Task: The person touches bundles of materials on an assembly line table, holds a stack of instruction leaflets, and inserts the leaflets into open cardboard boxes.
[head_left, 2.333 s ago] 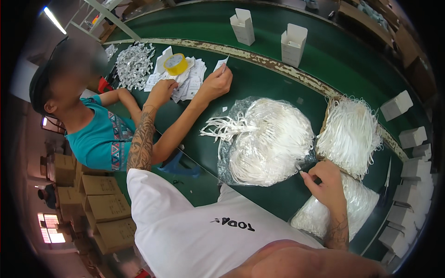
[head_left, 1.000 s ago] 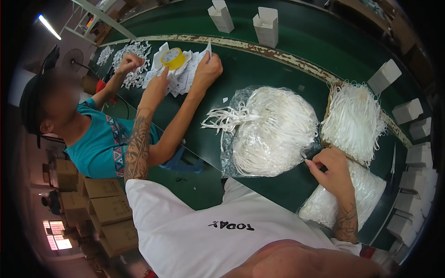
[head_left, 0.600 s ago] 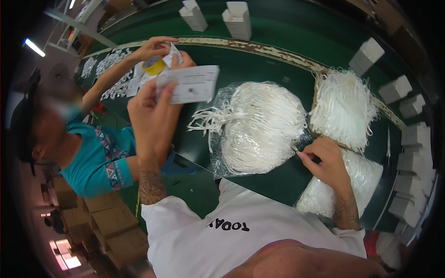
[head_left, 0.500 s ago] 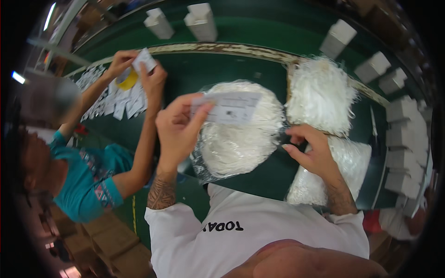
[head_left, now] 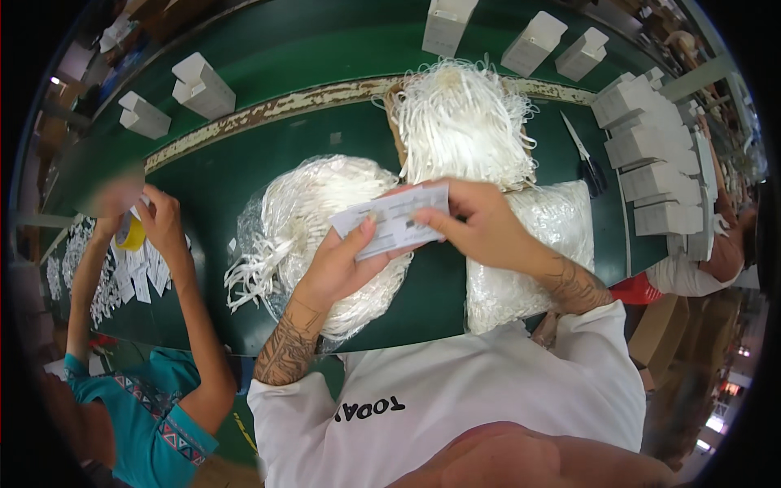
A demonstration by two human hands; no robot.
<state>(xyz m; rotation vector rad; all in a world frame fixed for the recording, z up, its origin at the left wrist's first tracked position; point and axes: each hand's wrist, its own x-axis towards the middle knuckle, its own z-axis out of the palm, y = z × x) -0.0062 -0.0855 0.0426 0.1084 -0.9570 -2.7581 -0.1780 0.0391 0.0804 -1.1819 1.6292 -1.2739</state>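
I hold a flat white printed card point(head_left: 390, 221) in front of me with both hands. My left hand point(head_left: 342, 264) grips its left end, thumb on top. Pinching its right end is my right hand point(head_left: 480, 224). Under the card lies an open clear bag of white cords point(head_left: 305, 224) on the green table point(head_left: 244, 154). A loose heap of the same white cords point(head_left: 460, 122) sits farther back, and a sealed bag of cords point(head_left: 537, 244) lies under my right forearm.
A person in a teal shirt point(head_left: 154, 407) works at my left, their hands point(head_left: 154, 220) over a yellow tape roll point(head_left: 128, 233) and small white cards. White folded boxes point(head_left: 655, 171) are stacked at the right, more stand along the far side. Scissors point(head_left: 584, 154) lie near the stack.
My left hand fetched the white card from the far left pile and brought it over the cords. My right hand left the cords and took the card's right end.
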